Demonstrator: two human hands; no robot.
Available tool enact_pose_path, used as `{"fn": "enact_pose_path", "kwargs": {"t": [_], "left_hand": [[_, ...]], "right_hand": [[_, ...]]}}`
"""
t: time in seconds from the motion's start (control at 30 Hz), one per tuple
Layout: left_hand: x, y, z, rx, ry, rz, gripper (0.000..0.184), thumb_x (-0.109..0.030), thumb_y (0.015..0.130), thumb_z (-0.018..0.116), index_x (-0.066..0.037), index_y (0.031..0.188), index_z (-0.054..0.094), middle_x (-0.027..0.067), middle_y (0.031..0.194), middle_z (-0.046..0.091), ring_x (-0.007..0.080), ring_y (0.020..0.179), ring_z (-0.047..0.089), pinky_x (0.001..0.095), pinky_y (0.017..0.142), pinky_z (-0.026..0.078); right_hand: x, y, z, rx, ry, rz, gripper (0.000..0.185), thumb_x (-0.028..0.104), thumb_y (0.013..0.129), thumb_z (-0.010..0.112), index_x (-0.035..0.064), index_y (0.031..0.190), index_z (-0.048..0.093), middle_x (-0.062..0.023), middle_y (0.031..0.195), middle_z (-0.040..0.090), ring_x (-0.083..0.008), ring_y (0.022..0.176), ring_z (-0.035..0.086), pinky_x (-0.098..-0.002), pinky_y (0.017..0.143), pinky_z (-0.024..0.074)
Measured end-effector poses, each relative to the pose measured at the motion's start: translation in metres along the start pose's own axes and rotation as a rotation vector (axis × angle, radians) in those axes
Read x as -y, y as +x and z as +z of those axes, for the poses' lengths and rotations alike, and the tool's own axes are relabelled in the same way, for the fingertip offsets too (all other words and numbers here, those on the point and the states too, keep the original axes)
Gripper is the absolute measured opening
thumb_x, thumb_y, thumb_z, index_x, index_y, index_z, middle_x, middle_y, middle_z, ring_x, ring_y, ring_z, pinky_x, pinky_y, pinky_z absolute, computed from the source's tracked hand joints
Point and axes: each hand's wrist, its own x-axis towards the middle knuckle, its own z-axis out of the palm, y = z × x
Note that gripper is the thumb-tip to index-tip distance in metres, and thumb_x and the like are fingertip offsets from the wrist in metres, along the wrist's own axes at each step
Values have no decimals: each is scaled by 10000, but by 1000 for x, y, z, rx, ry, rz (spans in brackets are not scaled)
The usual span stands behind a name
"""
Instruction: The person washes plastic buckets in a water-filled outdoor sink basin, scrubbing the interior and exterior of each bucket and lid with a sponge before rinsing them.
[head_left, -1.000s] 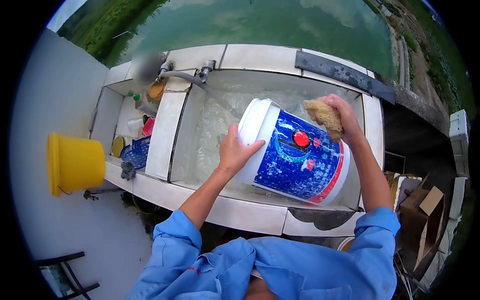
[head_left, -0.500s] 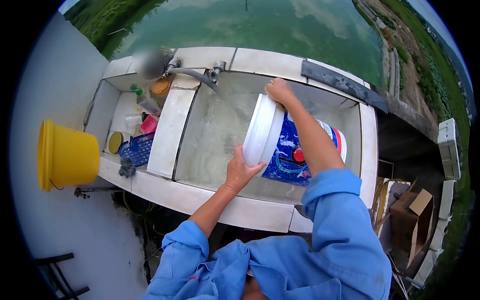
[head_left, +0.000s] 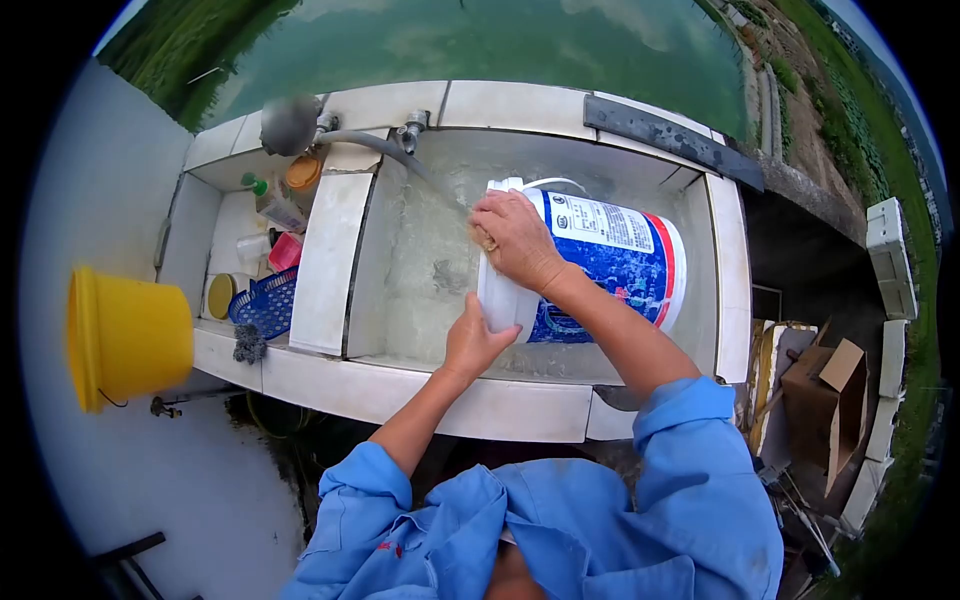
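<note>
A blue-and-white plastic bucket [head_left: 615, 265] lies on its side in a tiled basin [head_left: 335, 260], its white rim facing left. Its label is turned upward, and a thin white handle [head_left: 560, 183] shows on the far side. My left hand [head_left: 476, 340] grips the near part of the rim, thumb on the outer wall. My right hand [head_left: 518, 238] is closed on a tan scrubber [head_left: 484, 238] and presses against the rim. Most of the scrubber is hidden under the fingers, so its exact kind is unclear. A grey hose [head_left: 375, 143] reaches into the basin water.
Left of the divider, a smaller compartment holds a blue basket [head_left: 268, 303], a pink container [head_left: 285, 251] and bottles. A yellow bucket [head_left: 135, 335] stands farther left. A dark slab [head_left: 670, 140] lies on the back ledge. Cardboard [head_left: 825, 400] is at right.
The bucket has rolled, bringing its white label and handle into sight. My right hand has moved left and toward me along the rim with the scrubber. My left hand still holds the near rim.
</note>
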Motion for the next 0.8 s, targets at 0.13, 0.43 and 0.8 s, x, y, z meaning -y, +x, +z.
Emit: {"fn": "enact_pose_path", "kwargs": {"t": [0.13,0.43,0.8], "left_hand": [[-9,-15,3,67,143,-39,635,-351,663,718,23,1001,330,253,807,587,378,736,599,401,642,480],[-32,55,-47,157,-760,-343,971,-499,737,618,-16,1369,62,245,1323,315,335,1189,381,478,941,335],[-83,110,-28,99,205,-23,1135,-548,567,723,121,1305,179,320,1285,319,371,1213,348,383,972,343]], "right_hand": [[-63,17,-13,-64,-223,779,219,173,807,464,28,771,625,-167,911,556,-341,888,516,-431,787,405],[30,-75,-28,-229,-120,199,347,59,727,545,-50,1055,512,-179,1101,477,-343,1069,450,-425,954,340],[-149,-182,-138,-210,-348,710,287,132,812,466,51,1069,562,-116,1092,566,-264,988,534,-359,830,417]]}}
